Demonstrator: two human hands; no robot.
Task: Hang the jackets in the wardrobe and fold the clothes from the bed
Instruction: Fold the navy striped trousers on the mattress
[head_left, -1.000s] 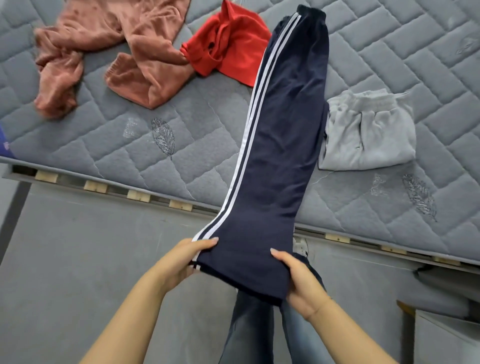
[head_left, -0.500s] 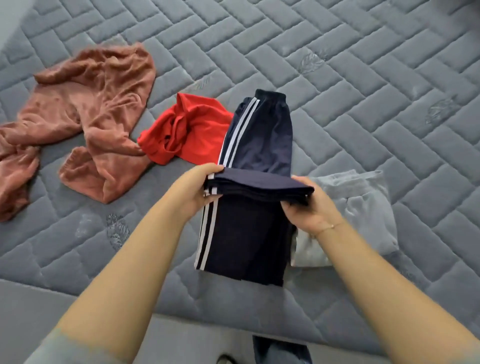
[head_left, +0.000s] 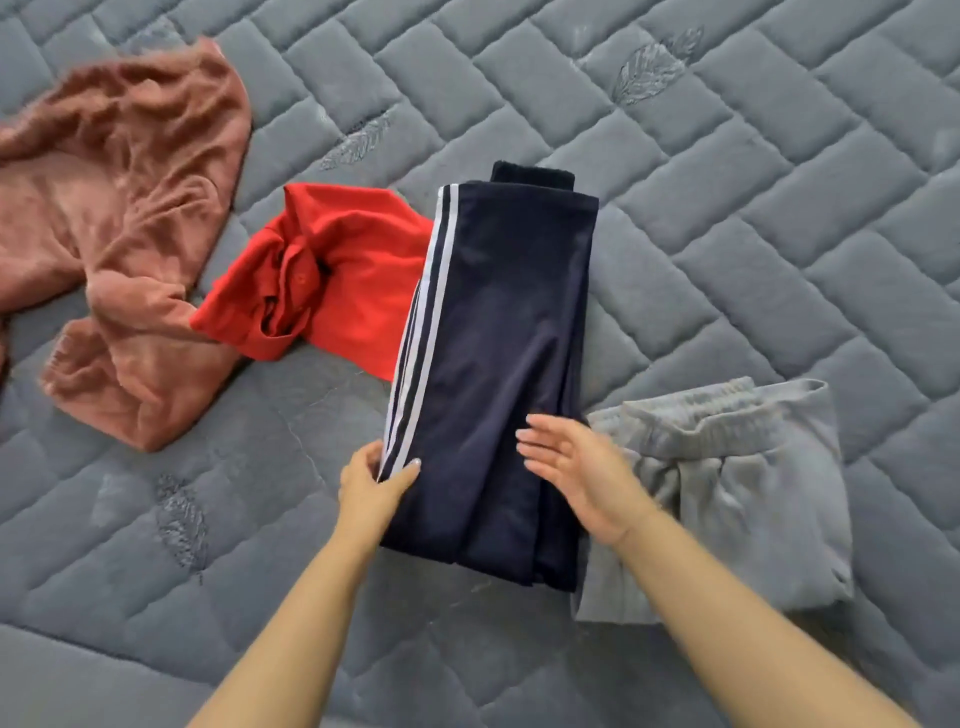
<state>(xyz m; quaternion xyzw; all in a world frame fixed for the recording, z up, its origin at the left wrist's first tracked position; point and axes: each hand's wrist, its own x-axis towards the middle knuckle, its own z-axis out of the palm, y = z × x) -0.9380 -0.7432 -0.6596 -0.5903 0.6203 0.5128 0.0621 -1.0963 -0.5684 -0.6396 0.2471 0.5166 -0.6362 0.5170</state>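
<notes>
Smooth, matt navy track pants (head_left: 498, 364) with white striped trim; fuzzy, plush pink fleece garment (head_left: 124, 218); red polo shirt (head_left: 332, 291) of flat cotton-like knit; soft grey sweatpants (head_left: 727, 493); quilted grey fabric mattress (head_left: 727, 182).

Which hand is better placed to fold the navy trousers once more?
Probably the left hand: it already pinches the navy trousers at the striped near corner. The right hand hovers open.

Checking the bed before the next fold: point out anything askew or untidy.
The red shirt and pink garment lie crumpled, unfolded. The navy track pants overlap the red shirt's edge. Nothing looks damaged.
</notes>
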